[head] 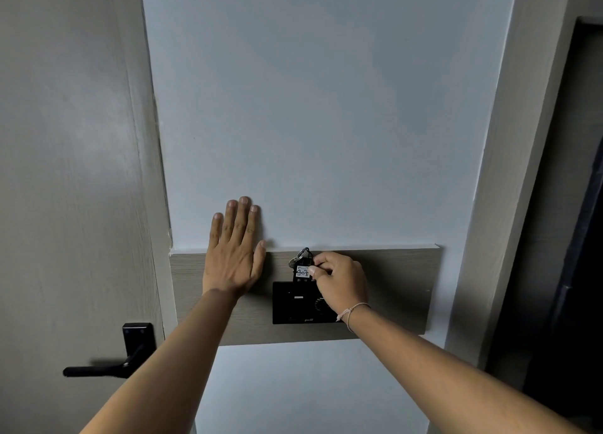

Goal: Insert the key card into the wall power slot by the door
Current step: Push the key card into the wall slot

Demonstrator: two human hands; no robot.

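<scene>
A black key card (pixel 302 272) with a white "407" label and a metal key ring on top stands upright at the top edge of the black wall power slot (pixel 290 306). Its lower end sits in the slot. My right hand (pixel 341 280) pinches the card from the right, thumb and fingers closed on it. My left hand (pixel 233 254) lies flat and open against the wall, left of the slot, fingers spread upward across the wooden panel (pixel 391 290) and the white wall.
The grey door (pixel 71 172) fills the left side, with a black lever handle (pixel 107 368) low down. A dark opening (pixel 574 238) and a grey frame lie to the right. A round dial sits on the slot plate, partly hidden by my right wrist.
</scene>
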